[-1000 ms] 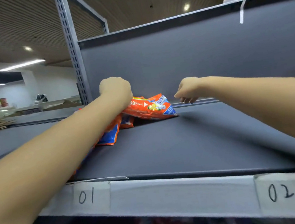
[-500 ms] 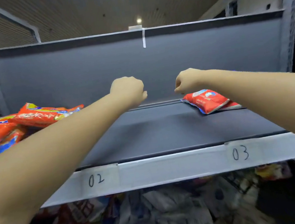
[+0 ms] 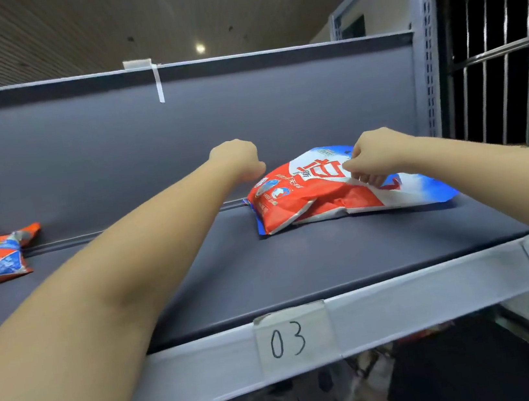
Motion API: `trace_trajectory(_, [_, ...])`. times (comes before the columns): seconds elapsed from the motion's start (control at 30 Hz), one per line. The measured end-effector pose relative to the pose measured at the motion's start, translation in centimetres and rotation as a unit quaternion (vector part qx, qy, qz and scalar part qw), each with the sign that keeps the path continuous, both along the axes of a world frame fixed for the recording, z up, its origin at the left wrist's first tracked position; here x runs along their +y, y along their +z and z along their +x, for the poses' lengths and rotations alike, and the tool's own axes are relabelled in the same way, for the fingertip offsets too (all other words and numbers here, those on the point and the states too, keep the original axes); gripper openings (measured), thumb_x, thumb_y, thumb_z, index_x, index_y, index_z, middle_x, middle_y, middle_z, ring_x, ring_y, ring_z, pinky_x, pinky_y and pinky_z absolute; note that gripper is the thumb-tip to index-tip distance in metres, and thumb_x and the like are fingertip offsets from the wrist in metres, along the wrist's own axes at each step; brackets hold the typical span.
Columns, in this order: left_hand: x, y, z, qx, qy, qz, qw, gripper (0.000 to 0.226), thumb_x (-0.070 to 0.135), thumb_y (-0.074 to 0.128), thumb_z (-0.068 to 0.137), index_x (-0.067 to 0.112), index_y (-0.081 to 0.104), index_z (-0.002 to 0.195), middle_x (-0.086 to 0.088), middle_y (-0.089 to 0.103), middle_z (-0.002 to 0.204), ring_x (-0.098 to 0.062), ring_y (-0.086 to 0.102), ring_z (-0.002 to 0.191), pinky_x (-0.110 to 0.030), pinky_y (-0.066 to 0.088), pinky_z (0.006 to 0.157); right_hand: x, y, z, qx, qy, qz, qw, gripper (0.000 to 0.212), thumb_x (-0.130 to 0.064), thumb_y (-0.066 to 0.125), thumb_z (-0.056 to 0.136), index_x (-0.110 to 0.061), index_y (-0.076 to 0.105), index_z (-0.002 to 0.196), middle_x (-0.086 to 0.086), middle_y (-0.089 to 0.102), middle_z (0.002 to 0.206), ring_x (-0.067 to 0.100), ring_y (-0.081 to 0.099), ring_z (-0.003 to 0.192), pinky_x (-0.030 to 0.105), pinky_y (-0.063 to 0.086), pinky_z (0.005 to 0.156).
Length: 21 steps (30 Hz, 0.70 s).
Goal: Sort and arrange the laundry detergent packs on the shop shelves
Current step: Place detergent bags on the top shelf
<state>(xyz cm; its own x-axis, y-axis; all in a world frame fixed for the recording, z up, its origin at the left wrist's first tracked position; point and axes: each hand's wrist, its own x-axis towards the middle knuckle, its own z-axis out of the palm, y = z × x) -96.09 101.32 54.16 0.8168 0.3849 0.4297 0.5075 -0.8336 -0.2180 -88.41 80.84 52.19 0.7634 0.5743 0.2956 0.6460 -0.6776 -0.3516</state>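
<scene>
Pinching the red-and-blue detergent pack [image 3: 322, 188] near the shelf's [image 3: 299, 263] back edge, my right hand [image 3: 375, 154] holds its top; my left hand [image 3: 237, 160], curled empty, hovers just beside it.

Shelf-edge labels [image 3: 293, 339] read "03" and, further right, "04".
</scene>
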Motion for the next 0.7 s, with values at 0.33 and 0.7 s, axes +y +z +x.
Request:
trace_trajectory(0.33, [2.0, -0.7, 7.1, 0.09, -0.034, -0.116, 0.989, 0.054, 0.05, 0.037, 0.097, 0.006, 0.059, 0.121, -0.009, 0.061, 0.121, -0.028, 0.057, 0.106, -0.037, 0.046, 0.089, -0.1, -2.0, -1.9, 0.008, 0.003, 0.007, 1.0, 0.042, -0.033, 0.044, 0.095, -0.002, 0.07, 0.081, 0.007, 0.071, 0.079, 0.023, 0.068, 0.071, 0.023, 0.05, 0.071])
trace_trajectory(0.7, [4.9, -2.4, 10.2, -0.017, -0.087, -0.352, 0.932, 0.041, 0.035, 0.051, 0.095, 0.002, 0.058, 0.117, -0.011, 0.063, 0.111, -0.029, 0.061, 0.097, -0.037, 0.049, 0.085, 3.5, -2.3, -1.1, 0.224, -0.011, 0.277, 0.934, 0.032, -0.032, 0.063, 0.088, -0.002, 0.058, 0.099, 0.011, 0.065, 0.084, 0.018, 0.062, 0.064, 0.026, 0.054, 0.064])
